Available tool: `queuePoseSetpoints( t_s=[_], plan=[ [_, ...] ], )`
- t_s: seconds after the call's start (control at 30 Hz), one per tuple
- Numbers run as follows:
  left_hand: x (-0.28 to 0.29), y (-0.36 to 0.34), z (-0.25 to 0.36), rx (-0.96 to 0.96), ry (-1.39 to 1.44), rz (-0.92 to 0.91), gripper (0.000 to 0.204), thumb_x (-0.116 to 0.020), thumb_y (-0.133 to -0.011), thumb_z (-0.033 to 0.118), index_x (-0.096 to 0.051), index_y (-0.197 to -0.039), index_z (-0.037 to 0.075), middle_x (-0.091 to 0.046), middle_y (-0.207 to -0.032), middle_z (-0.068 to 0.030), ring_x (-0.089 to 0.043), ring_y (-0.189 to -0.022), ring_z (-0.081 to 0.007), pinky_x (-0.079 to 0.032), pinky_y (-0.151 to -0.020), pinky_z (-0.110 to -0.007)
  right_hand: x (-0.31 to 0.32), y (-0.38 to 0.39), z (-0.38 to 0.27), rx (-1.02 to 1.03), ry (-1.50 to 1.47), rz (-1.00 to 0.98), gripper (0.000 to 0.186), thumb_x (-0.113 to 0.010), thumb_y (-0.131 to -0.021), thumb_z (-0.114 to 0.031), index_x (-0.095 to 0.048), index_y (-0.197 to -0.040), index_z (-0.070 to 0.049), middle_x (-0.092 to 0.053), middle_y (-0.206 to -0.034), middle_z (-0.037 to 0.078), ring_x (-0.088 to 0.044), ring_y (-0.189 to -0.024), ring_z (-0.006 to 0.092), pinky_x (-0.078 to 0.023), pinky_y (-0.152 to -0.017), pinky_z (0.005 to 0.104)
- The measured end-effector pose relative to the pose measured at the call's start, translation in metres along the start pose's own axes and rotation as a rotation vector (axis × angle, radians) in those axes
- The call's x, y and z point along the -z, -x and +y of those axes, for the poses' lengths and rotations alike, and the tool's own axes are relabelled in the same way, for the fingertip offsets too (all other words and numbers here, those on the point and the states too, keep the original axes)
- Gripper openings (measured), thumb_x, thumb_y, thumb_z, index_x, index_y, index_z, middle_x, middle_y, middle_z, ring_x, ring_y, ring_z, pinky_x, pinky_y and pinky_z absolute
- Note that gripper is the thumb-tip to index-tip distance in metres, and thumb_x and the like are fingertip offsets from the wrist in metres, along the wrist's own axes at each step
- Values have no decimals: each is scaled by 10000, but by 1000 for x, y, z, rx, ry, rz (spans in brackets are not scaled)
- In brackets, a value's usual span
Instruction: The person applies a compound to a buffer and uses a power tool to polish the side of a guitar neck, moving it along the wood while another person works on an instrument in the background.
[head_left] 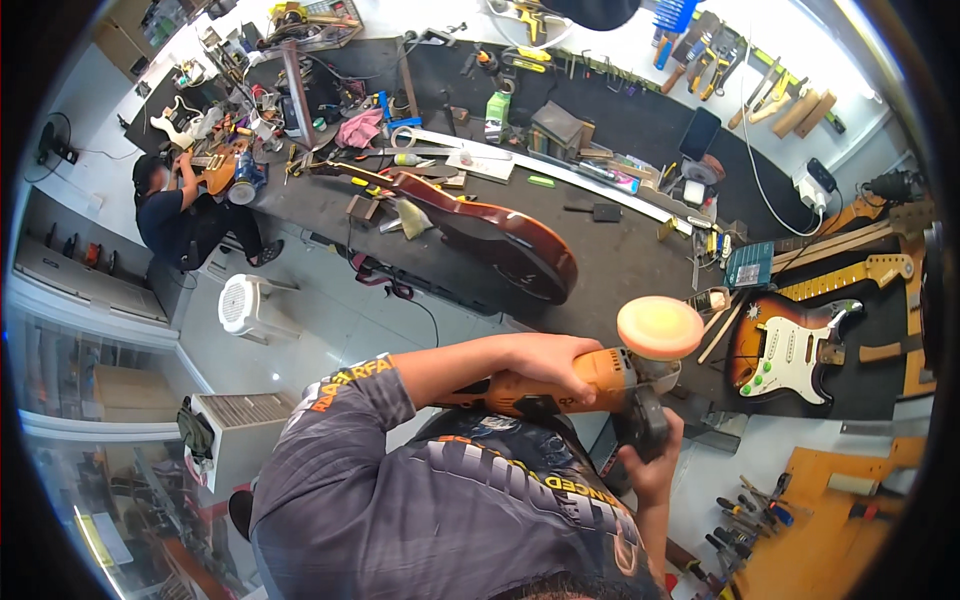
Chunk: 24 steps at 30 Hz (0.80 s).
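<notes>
An orange and black power polisher is held close in front of my body. My left hand is closed around its orange housing. My right hand is wrapped round the black part at its front end. A round, pale orange foam pad on the tool faces upward, touching nothing that I can see. Ahead and to the left, a dark guitar with a glossy red-brown edge lies on the black-topped workbench, its neck pointing to the far left.
A sunburst electric guitar body lies at the right. Tools and scraps crowd the bench's back, near a long metal straightedge. At far left, a co-worker sits handling another guitar. A white stool stands on the floor.
</notes>
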<state>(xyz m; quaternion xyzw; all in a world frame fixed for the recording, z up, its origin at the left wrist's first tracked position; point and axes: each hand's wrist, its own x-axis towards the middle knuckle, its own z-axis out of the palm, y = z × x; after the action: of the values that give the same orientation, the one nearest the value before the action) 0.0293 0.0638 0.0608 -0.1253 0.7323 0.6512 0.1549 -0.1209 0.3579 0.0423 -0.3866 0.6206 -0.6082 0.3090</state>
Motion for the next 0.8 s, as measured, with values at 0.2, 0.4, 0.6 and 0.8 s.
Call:
queuePoseSetpoints(
  t_s=[0.2, 0.4, 0.6, 0.8],
  plan=[
    [-2, 140, -29, -147, 99, -116, 995, -880, -798, 417, -457, -1595, -1, -644, -1440, -173, -631, -1304, -239, -510, -1107, -389, -93, 51, -27, 184, 455, -264, 746, -985, -756, -410, -617, -1266, -10, -652, -1262, 214, -674, -1149, 375, -549, -981, 471],
    [-12, 247, -100, -204, 512, 73, 891, -873, -832, 382, -530, -1541, -34, -663, -1431, -148, -631, -1287, -210, -506, -1109, -368, -237, 6, -138, 725, 651, -460, 339, -920, -793, -285, -716, -940, -58, -682, -734, 83, -679, -612, 308, -562, -629, 426],
    [-25, 355, -125, -209, 424, 672, 275, -786, -952, 209, -786, -1150, 18, -794, -1116, -86, -724, -1036, -150, -582, -957, -354, -372, -14, -175, 621, 534, -537, 331, -857, -881, -372, -723, -912, -71, -684, -720, 118, -713, -666, 351, -552, -624, 458],
    [-44, 393, -140, -35, 278, 1001, 547, -801, -939, 165, -605, -1428, 22, -698, -1339, -116, -676, -1250, -195, -566, -1031, -378, -446, -29, -160, 489, 520, -724, 411, -807, -908, -428, -674, -903, -40, -735, -806, 181, -744, -771, 396, -581, -715, 492]
  ],
)
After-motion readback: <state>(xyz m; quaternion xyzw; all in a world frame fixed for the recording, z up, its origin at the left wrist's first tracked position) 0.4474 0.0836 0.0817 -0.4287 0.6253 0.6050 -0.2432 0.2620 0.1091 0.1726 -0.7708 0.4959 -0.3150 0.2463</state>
